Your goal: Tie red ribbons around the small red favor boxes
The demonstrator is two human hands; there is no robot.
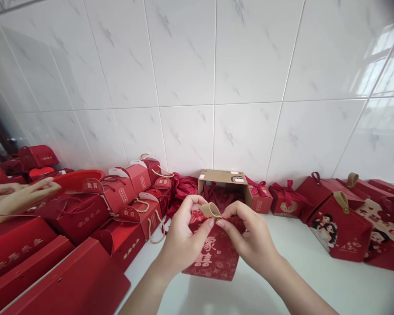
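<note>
Over the white counter [308,280] I hold a flat red gift box [215,256] with gold characters on its front. My left hand [184,238] pinches its top edge from the left, fingers closed. My right hand [249,236] pinches from the right. Between both sets of fingertips sits a tan ribbon loop [211,210] at the top of the box. The lower part of the box hangs free above the counter.
An open cardboard carton [225,183] with dark red ribbons stands against the tiled wall. Folded red gift boxes [339,223] line the right; more red boxes with rope handles [131,205] crowd the left. Another person's hand [18,197] rests at far left.
</note>
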